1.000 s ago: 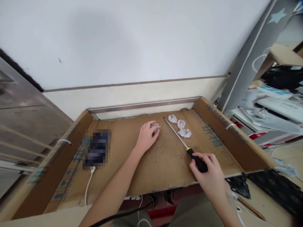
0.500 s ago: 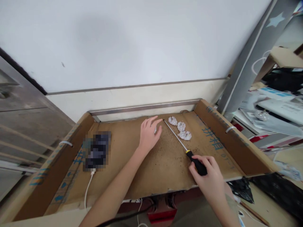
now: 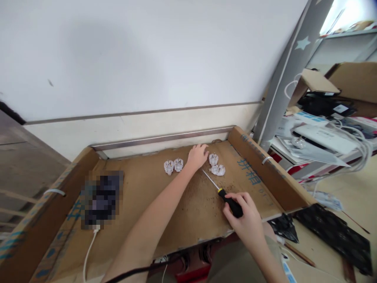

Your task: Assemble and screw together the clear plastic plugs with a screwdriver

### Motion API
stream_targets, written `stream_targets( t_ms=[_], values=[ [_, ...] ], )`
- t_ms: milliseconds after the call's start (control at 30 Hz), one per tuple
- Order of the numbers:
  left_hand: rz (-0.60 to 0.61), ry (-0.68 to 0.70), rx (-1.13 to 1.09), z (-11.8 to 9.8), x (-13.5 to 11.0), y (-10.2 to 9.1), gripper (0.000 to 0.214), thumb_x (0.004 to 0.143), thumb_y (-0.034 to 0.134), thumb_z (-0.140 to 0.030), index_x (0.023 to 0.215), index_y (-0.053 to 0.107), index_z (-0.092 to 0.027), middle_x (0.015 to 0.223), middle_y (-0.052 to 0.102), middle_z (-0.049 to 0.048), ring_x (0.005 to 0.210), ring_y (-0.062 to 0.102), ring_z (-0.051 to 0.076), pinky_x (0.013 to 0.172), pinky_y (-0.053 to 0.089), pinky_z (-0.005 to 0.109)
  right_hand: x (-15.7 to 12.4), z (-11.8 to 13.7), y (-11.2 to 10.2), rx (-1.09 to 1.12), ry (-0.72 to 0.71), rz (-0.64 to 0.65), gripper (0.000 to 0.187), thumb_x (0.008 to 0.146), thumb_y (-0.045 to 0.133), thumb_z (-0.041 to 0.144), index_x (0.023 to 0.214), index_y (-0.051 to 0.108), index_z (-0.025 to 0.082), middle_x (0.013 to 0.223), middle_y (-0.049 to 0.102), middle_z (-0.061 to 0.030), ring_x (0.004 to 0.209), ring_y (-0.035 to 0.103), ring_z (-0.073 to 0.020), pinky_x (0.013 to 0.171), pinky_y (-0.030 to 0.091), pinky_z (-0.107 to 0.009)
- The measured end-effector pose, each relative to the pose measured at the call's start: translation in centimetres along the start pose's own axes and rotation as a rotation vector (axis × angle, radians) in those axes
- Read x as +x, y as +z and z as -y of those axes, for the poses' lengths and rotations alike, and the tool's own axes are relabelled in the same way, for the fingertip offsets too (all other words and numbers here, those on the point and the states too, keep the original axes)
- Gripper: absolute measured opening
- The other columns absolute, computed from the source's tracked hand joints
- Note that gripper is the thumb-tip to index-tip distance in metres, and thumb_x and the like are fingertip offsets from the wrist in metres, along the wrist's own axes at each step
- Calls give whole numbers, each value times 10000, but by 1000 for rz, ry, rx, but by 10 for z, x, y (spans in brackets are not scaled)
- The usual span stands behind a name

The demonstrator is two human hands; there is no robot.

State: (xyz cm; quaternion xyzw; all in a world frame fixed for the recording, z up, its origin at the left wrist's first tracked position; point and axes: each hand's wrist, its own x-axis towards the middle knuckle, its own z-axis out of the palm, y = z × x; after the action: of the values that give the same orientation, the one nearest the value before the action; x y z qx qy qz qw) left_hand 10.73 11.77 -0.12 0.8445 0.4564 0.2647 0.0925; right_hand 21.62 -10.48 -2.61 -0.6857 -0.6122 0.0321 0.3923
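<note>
My right hand point(image 3: 246, 216) is closed around the black handle of a screwdriver point(image 3: 232, 204). Its thin metal shaft points away from me and to the left, the tip just short of my left hand. My left hand point(image 3: 198, 156) is at the far part of the cardboard, its fingers curled down; whatever they close on is hidden. Just right of those fingers lie two clear plugs, one farther back point(image 3: 213, 158) and one nearer point(image 3: 218, 169). On the left of my wrist, two more clear plugs point(image 3: 169, 167) point(image 3: 178, 164) stand side by side, pins up.
A cardboard tray point(image 3: 165, 212) with raised sides point(image 3: 265, 173) forms the work surface, with dark specks scattered on it. At left lies a pixelated dark device point(image 3: 103, 200) on a white cable point(image 3: 87, 251). A grey post point(image 3: 282, 74) and a cluttered table point(image 3: 324, 137) are at right.
My left hand has moved right, from beside a plug to where the leftmost of three right-hand plugs lay. Two plugs now show left of it. The view has turned right; the screwdriver stays in my right hand.
</note>
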Motion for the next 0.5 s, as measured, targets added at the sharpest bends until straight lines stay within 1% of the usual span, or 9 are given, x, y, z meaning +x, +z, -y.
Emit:
stream_targets(
  t_ms=[67, 133, 200, 267, 333, 433, 500],
  values=[
    [-22, 5, -52, 2, 1, -9, 240, 837, 505, -192, 1066, 575, -176, 1049, 628, 76, 960, 570, 215, 845, 454, 344, 0, 0, 0, 5, 10, 2, 193, 766, 512, 273, 934, 584, 213, 881, 527, -36, 848, 537, -135, 789, 442, -263],
    [-51, 12, -92, 1, 0, -23, 240, 861, 466, -183, 1081, 561, -175, 1044, 635, 63, 954, 581, 190, 852, 460, 318, -1, -1, 1, 6, 19, 6, 194, 765, 518, 279, 939, 583, 223, 889, 525, -30, 857, 534, -132, 785, 441, -255],
    [-75, 33, -152, -2, -9, -40, 250, 882, 443, -205, 1112, 540, -183, 1054, 638, 48, 951, 588, 167, 858, 462, 293, -1, -1, 1, -5, 20, 6, 197, 763, 523, 284, 942, 584, 228, 896, 525, -27, 861, 532, -131, 781, 440, -250],
    [-66, 64, -263, -5, -28, -55, 270, 885, 465, -267, 1143, 521, -212, 1070, 639, 23, 943, 596, 147, 857, 465, 271, -2, -1, 2, -11, 16, -2, 199, 764, 520, 280, 942, 587, 222, 897, 526, -31, 854, 532, -134, 775, 438, -252],
    [-3, 61, -364, -4, -55, -66, 304, 862, 511, -333, 1156, 517, -258, 1058, 647, 0, 921, 605, 145, 840, 476, 276, -2, 0, 1, -6, 7, -14, 199, 767, 514, 273, 940, 591, 214, 894, 525, -37, 846, 532, -137, 777, 436, -257],
    [142, 11, -355, 0, -95, -71, 288, 826, 560, -342, 1104, 562, -267, 1010, 664, 1, 898, 614, 166, 810, 489, 295, -2, 1, 1, -8, 9, -12, 196, 764, 519, 271, 937, 591, 216, 893, 523, -35, 852, 531, -136, 787, 432, -260],
    [186, -13, -300, 1, -113, -71, 269, 831, 546, -347, 1086, 578, -267, 1024, 660, 5, 907, 611, 177, 805, 492, 306, -2, 1, 0, -15, 18, 5, 196, 764, 520, 275, 940, 589, 221, 897, 523, -30, 852, 533, -132, 787, 434, -257]
  ],
)
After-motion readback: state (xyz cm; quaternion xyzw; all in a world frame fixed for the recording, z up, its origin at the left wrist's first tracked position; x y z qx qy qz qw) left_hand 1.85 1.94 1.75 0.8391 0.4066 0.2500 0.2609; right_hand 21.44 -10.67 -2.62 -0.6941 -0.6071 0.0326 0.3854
